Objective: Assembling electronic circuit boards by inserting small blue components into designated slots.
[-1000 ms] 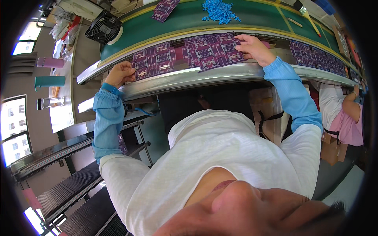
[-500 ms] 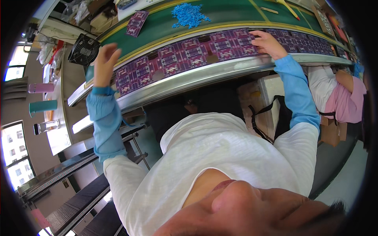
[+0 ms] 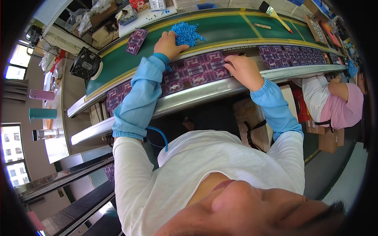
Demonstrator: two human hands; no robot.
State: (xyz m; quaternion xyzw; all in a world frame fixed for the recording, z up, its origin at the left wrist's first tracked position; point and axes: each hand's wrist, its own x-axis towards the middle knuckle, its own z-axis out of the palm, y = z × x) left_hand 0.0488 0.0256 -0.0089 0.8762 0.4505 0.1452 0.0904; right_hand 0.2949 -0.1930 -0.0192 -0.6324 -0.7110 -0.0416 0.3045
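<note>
My left hand (image 3: 168,46) reaches over the green belt to the near left edge of a pile of small blue parts (image 3: 189,34). Its fingertips meet the pile, and its thumb points right, apart from the fingers. Whether any part is between the fingers I cannot see. My right hand (image 3: 245,71) is at the right end of a long purple circuit board panel (image 3: 197,70) lying in the metal rail. Its thumb and bent forefinger touch the panel's end, a little apart. My left forearm covers some of the panel.
Further right along the rail (image 3: 193,88) lies another purple panel (image 3: 291,57). On the belt are a loose purple board (image 3: 136,41), a brush (image 3: 275,16) and a small wooden strip (image 3: 262,26). A black fan (image 3: 85,63) stands at left. Another person in pink (image 3: 346,104) sits at right.
My left hand has moved from beside the fan to the blue pile. My right hand has come left and nearer, and the long panel has shifted left, opening a gap before the other panel.
</note>
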